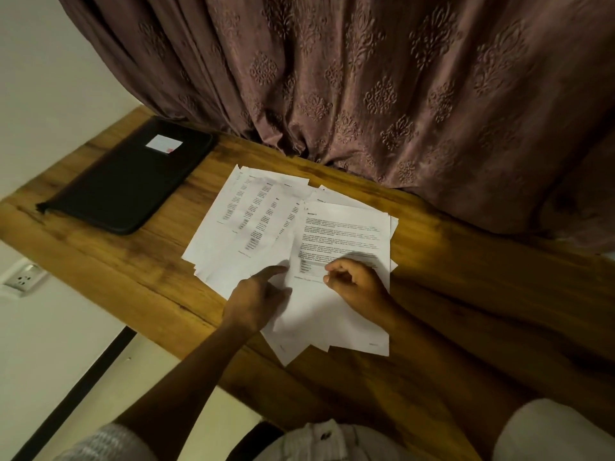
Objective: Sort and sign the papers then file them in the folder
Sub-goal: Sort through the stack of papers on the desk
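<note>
Head view: papers are fanned over the table, the black folder lying closed well apart to their left. Left hand is laid on the sheets, forefinger straight; right hand is curled on the top sheet, and whether anything is gripped cannot be told.

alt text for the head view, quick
A person's left hand, one finger out, and curled right hand rest on loose printed papers spread on a wooden table. A closed black folder lies to their left, with a curtain behind.
</note>
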